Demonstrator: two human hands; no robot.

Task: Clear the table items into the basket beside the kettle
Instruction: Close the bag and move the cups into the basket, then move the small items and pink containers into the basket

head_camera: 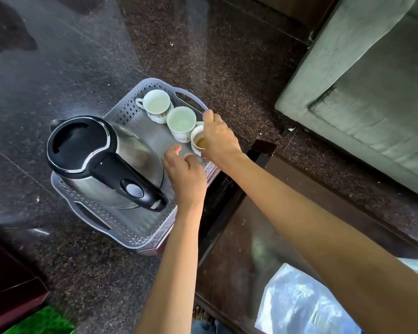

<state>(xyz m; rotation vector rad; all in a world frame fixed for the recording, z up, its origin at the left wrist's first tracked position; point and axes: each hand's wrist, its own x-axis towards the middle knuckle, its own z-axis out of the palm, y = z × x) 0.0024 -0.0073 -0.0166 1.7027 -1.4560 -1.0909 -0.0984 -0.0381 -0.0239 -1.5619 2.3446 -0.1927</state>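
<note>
A grey perforated basket holds a steel kettle with a black lid and handle at its near left. Along its right side stand three white cups in a row: a far cup, a middle cup, and a near cup with brown liquid in its bottom. My right hand is closed over the near cup's right side, which it hides. My left hand hovers over the basket's near right part, fingers loosely curled, holding nothing.
The basket rests on a small dark stool on a speckled dark stone floor. A glass-topped dark wooden table lies at lower right with a clear plastic bag on it. A grey-green sofa stands at right.
</note>
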